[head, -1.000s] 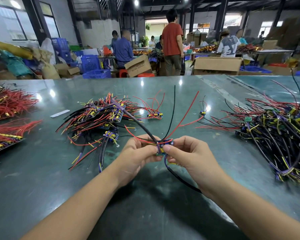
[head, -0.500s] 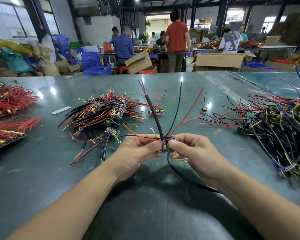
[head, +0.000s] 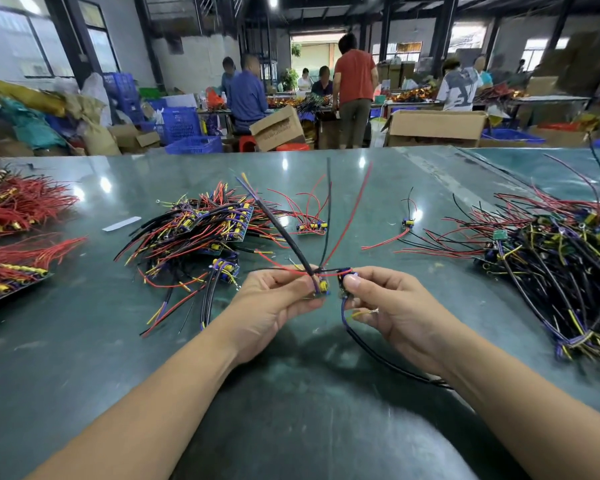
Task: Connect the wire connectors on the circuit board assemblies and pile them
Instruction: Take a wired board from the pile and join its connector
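My left hand point(head: 274, 299) pinches a small circuit board with yellow parts point(head: 322, 287) just above the green table. My right hand point(head: 392, 303) pinches a second small board point(head: 344, 278) a short gap to the right of it. Red and black wires point(head: 329, 216) fan upward from the two boards, and a black sleeved cable point(head: 378, 355) loops down under my right wrist. A pile of wired boards point(head: 201, 230) lies behind my left hand. A larger tangle of boards and wires point(head: 561, 258) covers the table at the right.
Bundles of red wires point(head: 18, 209) lie at the left edge, some on a dark tray point(head: 14, 289). Two small boards point(head: 312, 227) point(head: 407, 223) and a white strip point(head: 121, 224) lie loose on the table point(head: 291, 410). People, cardboard boxes and blue crates fill the background.
The two boards, held together between my fingertips before, are now a short gap apart, one in each hand. The sleeved cable has swung upright and leftward.
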